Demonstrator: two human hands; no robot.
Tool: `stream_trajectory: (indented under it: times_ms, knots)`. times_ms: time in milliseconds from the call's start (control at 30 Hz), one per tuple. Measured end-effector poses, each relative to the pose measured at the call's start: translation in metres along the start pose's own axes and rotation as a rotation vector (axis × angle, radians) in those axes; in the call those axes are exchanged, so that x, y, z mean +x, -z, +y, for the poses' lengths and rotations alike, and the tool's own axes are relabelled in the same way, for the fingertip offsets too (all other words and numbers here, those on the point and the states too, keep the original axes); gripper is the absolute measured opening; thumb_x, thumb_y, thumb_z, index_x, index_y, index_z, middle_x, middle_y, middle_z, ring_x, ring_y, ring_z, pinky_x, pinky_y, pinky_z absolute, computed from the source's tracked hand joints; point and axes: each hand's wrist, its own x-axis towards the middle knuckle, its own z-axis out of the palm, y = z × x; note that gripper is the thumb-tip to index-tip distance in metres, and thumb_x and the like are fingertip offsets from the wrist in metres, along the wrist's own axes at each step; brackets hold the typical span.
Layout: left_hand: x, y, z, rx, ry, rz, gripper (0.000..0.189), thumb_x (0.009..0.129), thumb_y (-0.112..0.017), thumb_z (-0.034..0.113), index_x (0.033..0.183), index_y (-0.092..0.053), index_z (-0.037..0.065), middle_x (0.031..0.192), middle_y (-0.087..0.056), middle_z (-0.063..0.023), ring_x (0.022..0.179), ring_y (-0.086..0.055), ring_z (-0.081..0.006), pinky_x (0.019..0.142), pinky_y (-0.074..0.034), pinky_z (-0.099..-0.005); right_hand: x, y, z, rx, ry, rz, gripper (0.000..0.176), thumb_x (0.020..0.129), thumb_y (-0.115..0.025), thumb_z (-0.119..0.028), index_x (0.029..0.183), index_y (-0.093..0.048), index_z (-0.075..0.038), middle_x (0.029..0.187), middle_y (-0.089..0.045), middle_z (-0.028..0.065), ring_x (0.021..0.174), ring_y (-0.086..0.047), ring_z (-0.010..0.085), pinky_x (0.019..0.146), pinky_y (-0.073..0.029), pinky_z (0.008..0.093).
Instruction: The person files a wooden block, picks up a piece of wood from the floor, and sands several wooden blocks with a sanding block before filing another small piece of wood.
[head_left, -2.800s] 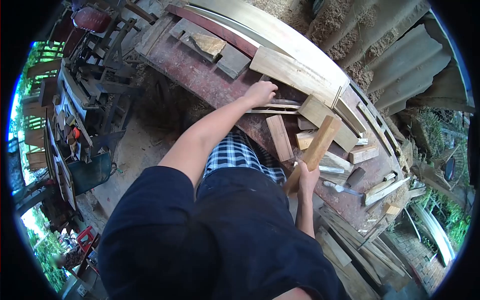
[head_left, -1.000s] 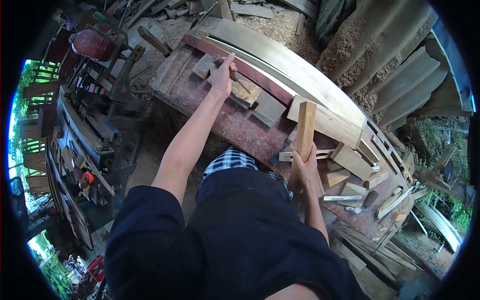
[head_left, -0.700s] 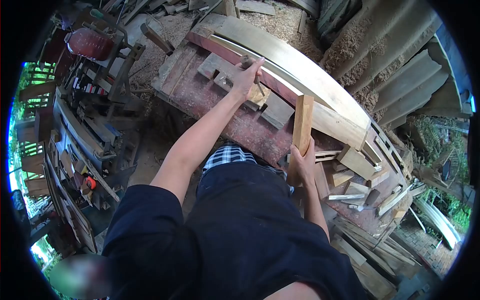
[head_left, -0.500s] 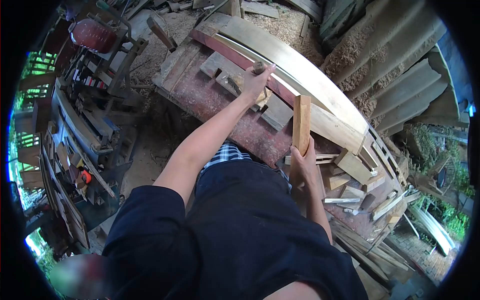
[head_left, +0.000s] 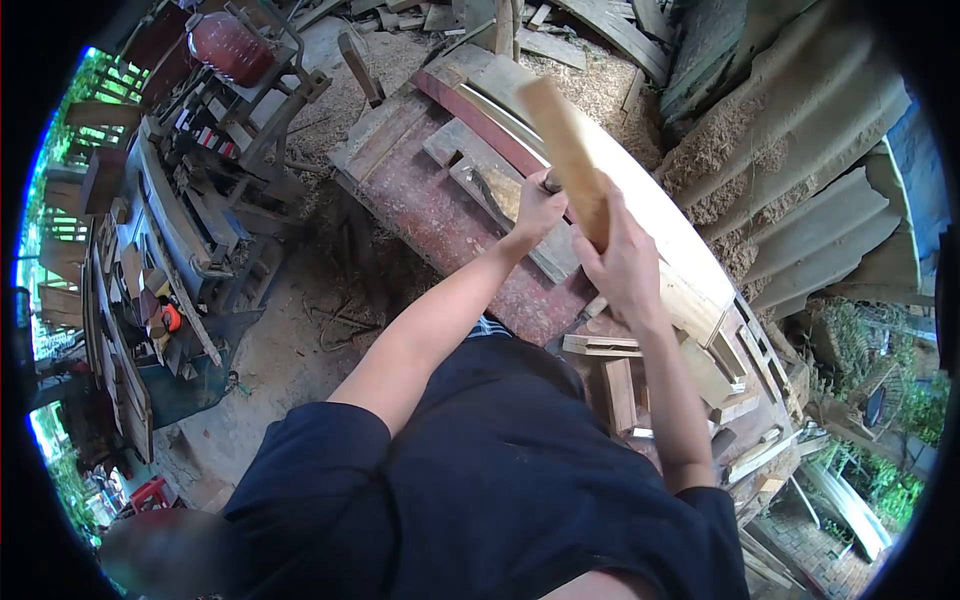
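Note:
My left hand [head_left: 541, 212] is closed around the handle of a chisel [head_left: 551, 182], whose lower part is hidden by my fingers. It is over a grey, weathered board [head_left: 553, 258] lying on the worn red bench [head_left: 465, 262]. My right hand [head_left: 622, 258] grips the lower end of a thick wooden block [head_left: 568, 150], which is raised and tilted over the bench. The block's upper end reaches beyond the chisel's top and looks slightly blurred. A small tool with a wooden handle [head_left: 594, 307] lies on the bench just below my right hand.
A long reddish strip [head_left: 490, 128] and a pale curved board [head_left: 685, 235] run along the bench's far side. Several wood offcuts [head_left: 708, 372] lie at the right. Corrugated sheets [head_left: 800, 170] stand beyond. A cluttered rack [head_left: 165, 230] with a red container [head_left: 230, 48] is at left.
My right hand has moved up and left with the wooden block, bringing it close to the chisel. My left hand stays over the board. The whole view has shifted slightly.

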Motion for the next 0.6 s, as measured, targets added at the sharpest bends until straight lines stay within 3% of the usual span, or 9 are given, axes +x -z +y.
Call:
stream_trajectory:
  times_ms: [33, 200, 267, 300, 367, 400, 433, 533, 600]
  knots:
    - [-0.003, 0.001, 0.0, -0.004, -0.005, -0.021, 0.021, 0.091, -0.067, 0.009, 0.072, -0.063, 0.002, 0.067, -0.058, 0.0076, 0.066, -0.049, -0.0007, 0.056, -0.041, -0.0232, 0.009, 0.002, 0.005, -0.087, -0.087, -0.216, 0.072, 0.082, -0.068, -0.024, 0.145, -0.035, -0.011, 0.098, -0.068, 0.0232, 0.083, -0.068, 0.0402, 0.074, -0.053, 0.0463]
    - [-0.001, 0.012, -0.004, -0.085, 0.066, -0.031, 0.008, 0.091, -0.064, 0.005, 0.086, -0.069, -0.001, 0.08, -0.068, 0.0032, 0.076, -0.058, -0.0027, 0.065, -0.048, -0.0236, 0.007, 0.01, -0.012, 0.058, -0.054, -0.163, 0.07, 0.084, -0.067, -0.026, 0.142, -0.036, -0.006, 0.099, -0.066, 0.0278, 0.09, -0.067, 0.043, 0.081, -0.051, 0.0456]
    - [-0.003, 0.012, 0.006, -0.151, 0.005, -0.106, 0.008, 0.091, -0.064, 0.004, 0.086, -0.068, -0.001, 0.078, -0.067, 0.0025, 0.075, -0.058, -0.0028, 0.065, -0.048, -0.0238, 0.007, 0.005, -0.007, 0.154, -0.101, -0.107, 0.068, 0.084, -0.067, -0.027, 0.141, -0.037, -0.005, 0.097, -0.066, 0.0283, 0.09, -0.066, 0.043, 0.08, -0.051, 0.0448]
    - [-0.001, 0.012, 0.011, 0.024, 0.024, -0.055, 0.013, 0.091, -0.064, 0.006, 0.079, -0.066, 0.002, 0.073, -0.064, 0.003, 0.068, -0.055, -0.0027, 0.06, -0.045, -0.024, 0.011, -0.002, 0.007, 0.061, -0.136, -0.191, 0.066, 0.084, -0.067, -0.028, 0.138, -0.038, -0.004, 0.096, -0.066, 0.0276, 0.089, -0.066, 0.0406, 0.079, -0.05, 0.0441]
    - [0.012, 0.025, -0.004, -0.061, 0.072, -0.038, 0.018, 0.092, -0.064, 0.008, 0.074, -0.064, 0.004, 0.069, -0.061, 0.0038, 0.064, -0.052, -0.0027, 0.057, -0.042, -0.0237, 0.012, -0.005, 0.022, -0.031, -0.167, -0.269, 0.063, 0.085, -0.067, -0.028, 0.135, -0.04, -0.002, 0.094, -0.065, 0.0269, 0.087, -0.067, 0.0382, 0.079, -0.05, 0.0435]
    - [0.013, 0.035, -0.012, -0.15, 0.131, 0.003, 0.024, 0.093, -0.064, 0.011, 0.07, -0.061, 0.007, 0.065, -0.058, 0.0045, 0.06, -0.049, -0.0026, 0.054, -0.039, -0.0235, 0.006, -0.006, 0.025, 0.103, -0.22, -0.195, 0.062, 0.085, -0.067, -0.027, 0.134, -0.041, -0.001, 0.095, -0.065, 0.0251, 0.086, -0.066, 0.0343, 0.079, -0.05, 0.0421]
    - [0.017, 0.038, 0.0, -0.045, 0.092, 0.047, 0.032, 0.095, -0.065, 0.021, 0.066, -0.054, 0.013, 0.059, -0.051, 0.0053, 0.053, -0.045, -0.0011, 0.049, -0.035, -0.0204, -0.002, -0.006, 0.028, 0.235, -0.277, -0.116, 0.06, 0.085, -0.067, -0.027, 0.132, -0.042, 0.0, 0.096, -0.065, 0.0232, 0.085, -0.065, 0.0303, 0.079, -0.05, 0.0407]
    - [0.031, 0.059, -0.002, -0.134, 0.172, 0.163, 0.034, 0.094, -0.068, 0.026, 0.066, -0.054, 0.015, 0.058, -0.052, 0.0049, 0.052, -0.047, -0.0036, 0.048, -0.037, -0.0214, -0.017, -0.003, 0.039, 0.357, -0.37, -0.038, 0.062, 0.082, -0.065, -0.024, 0.134, -0.041, -0.002, 0.093, -0.067, 0.0268, 0.087, -0.068, 0.0379, 0.08, -0.051, 0.0444]
    - [0.038, 0.064, 0.002, -0.086, 0.149, 0.184, 0.034, 0.094, -0.069, 0.027, 0.065, -0.053, 0.015, 0.059, -0.053, 0.0049, 0.052, -0.047, -0.0036, 0.048, -0.037, -0.0213, -0.029, -0.012, 0.059, 0.327, -0.359, -0.008, 0.062, 0.082, -0.066, -0.024, 0.134, -0.042, -0.002, 0.096, -0.067, 0.0263, 0.088, -0.068, 0.0362, 0.08, -0.051, 0.0433]
